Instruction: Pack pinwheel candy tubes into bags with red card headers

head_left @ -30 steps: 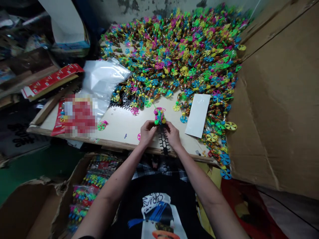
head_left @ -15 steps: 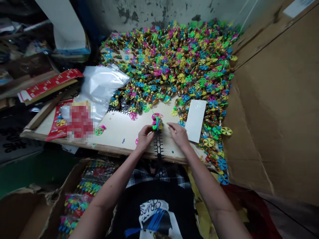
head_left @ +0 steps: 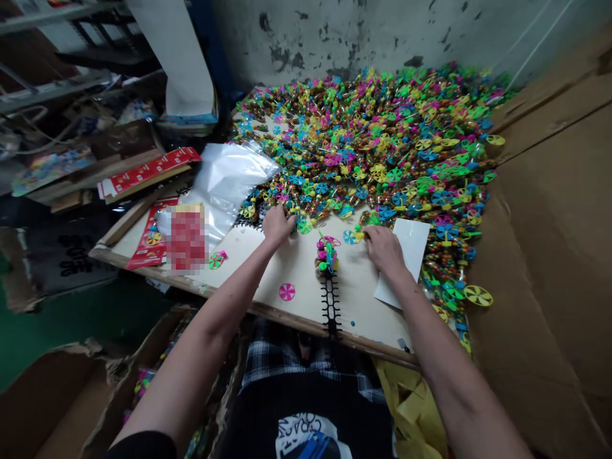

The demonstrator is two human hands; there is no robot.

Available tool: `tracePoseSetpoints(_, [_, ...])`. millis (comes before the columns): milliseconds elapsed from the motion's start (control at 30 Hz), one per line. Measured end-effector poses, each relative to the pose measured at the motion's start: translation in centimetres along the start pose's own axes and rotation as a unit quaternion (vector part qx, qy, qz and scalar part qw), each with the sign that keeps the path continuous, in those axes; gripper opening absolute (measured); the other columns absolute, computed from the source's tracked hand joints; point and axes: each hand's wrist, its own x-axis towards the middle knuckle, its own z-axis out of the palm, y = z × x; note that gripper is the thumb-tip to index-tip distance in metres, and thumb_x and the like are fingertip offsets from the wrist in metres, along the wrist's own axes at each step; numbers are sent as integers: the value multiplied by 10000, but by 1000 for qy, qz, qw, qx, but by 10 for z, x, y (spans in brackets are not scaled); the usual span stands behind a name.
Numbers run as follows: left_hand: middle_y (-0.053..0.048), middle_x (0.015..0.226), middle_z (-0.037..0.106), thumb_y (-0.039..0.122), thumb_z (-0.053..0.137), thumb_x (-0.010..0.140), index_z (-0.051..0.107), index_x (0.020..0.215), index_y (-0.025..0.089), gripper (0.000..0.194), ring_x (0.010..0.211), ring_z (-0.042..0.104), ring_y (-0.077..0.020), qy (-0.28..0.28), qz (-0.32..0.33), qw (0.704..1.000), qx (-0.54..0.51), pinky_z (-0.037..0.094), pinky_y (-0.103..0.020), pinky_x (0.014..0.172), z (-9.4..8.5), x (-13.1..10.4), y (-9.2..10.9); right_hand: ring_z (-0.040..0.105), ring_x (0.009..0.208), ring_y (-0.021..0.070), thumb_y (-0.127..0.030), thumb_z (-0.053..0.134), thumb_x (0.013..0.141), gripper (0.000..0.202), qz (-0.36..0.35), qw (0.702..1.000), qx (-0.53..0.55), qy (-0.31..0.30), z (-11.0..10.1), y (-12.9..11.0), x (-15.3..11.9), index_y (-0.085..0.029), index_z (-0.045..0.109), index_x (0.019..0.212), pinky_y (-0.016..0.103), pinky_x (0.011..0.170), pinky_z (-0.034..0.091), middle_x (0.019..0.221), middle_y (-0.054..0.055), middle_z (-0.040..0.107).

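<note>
At the near edge of a big heap of small colourful fan toys [head_left: 377,146], my left hand [head_left: 278,224] is closed on something too small to make out. My right hand [head_left: 384,247] pinches a toy with a blue fan and yellow part [head_left: 355,236], beside a white card [head_left: 412,248]. Between the hands, a bunch of pink, green and blue toys [head_left: 327,255] sits at the far end of a black toothed strip [head_left: 331,306]. Neither hand touches that bunch.
Clear plastic bags [head_left: 229,175] and red printed cards [head_left: 148,236] lie on the left of the table [head_left: 268,306]. A loose pink fan [head_left: 287,292] is near the front edge. Tall cardboard [head_left: 540,255] stands at the right. An open carton [head_left: 62,401] is below left.
My hands have moved apart and away from the bunch on the strip, the left towards the heap's near left edge, the right to the toy by the card. The camera view has shifted left.
</note>
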Motion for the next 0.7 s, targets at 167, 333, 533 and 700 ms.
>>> tracePoseSetpoints(167, [-94, 714, 594, 77, 673, 522, 403, 517, 226, 308, 995, 564, -354, -9, -48, 998, 46, 404, -410, 846, 21, 28, 4, 595, 828, 216, -288, 513, 832, 194, 95, 971, 207, 73, -9, -29, -30, -192, 584, 986, 364, 763, 496, 908, 83, 638])
tracePoseSetpoints(333, [-30, 642, 578, 129, 609, 623, 508, 606, 191, 119, 769, 584, -219, -14, -40, 999, -33, 433, -314, 742, 0, 0, 10, 629, 773, 174, -378, 540, 821, 214, 150, 911, 383, 14, -8, -70, -78, -218, 555, 962, 321, 718, 527, 880, 33, 644])
tracePoseSetpoints(533, [14, 651, 593, 254, 624, 613, 548, 727, 183, 154, 593, 567, -128, -135, -155, 930, -304, 446, -244, 582, -21, -115, 16, 651, 817, 202, -367, 553, 802, 221, 169, 889, 424, -14, 1, -96, -102, -214, 561, 961, 345, 765, 519, 887, 37, 683])
tracePoseSetpoints(700, [53, 545, 516, 319, 662, 613, 529, 681, 193, 195, 483, 487, -98, -181, -250, 880, -361, 388, -229, 498, 3, -168, 27, 640, 823, 201, -352, 546, 802, 196, 157, 890, 428, -12, 3, -105, -98, -217, 566, 943, 338, 777, 503, 889, 32, 675])
